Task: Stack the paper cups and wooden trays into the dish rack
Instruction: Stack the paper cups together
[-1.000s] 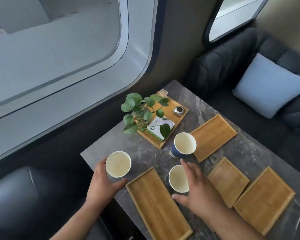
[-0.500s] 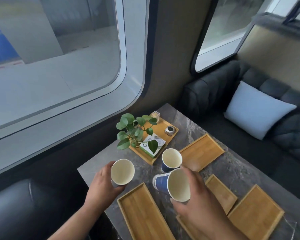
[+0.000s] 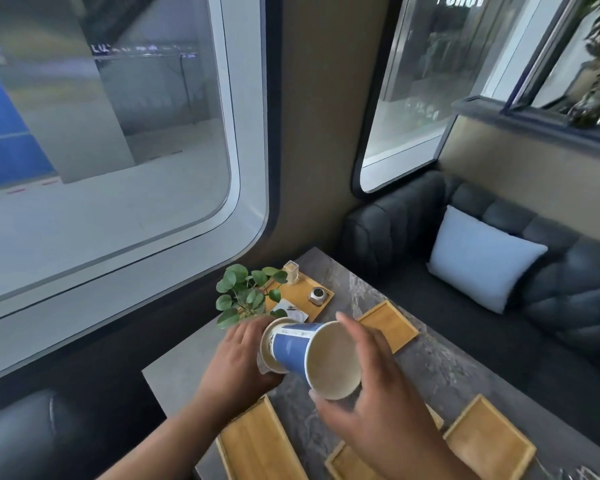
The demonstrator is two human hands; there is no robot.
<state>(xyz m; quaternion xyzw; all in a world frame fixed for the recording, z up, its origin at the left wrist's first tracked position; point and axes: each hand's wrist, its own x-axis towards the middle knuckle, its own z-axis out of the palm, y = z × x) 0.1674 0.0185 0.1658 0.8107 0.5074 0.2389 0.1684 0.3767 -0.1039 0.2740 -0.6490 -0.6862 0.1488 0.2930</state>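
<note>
1. Both cups are now lifted off the worktop (image 3: 430, 362); a second ago each stood upright on it, one under each hand.
2. The blue cup (image 3: 309, 358) is clamped in the right hand (image 3: 378, 410), tilted with its mouth toward the camera.
3. Its base is entered into the mouth of the other cup (image 3: 269, 355), which is gripped by the left hand (image 3: 236, 368), just left of the right hand.
4. The nesting is judged only begun: most of the blue wall is exposed.
5. The third cup, seen earlier beyond the hands, is hidden now.
6. Trays lie untouched: one (image 3: 257, 441) below the left hand, one (image 3: 390, 323) beyond the right hand, one (image 3: 489, 441) to its right, another partly hidden under it.
7. No dish rack is in view, so stacking there is judged still ahead.
</note>
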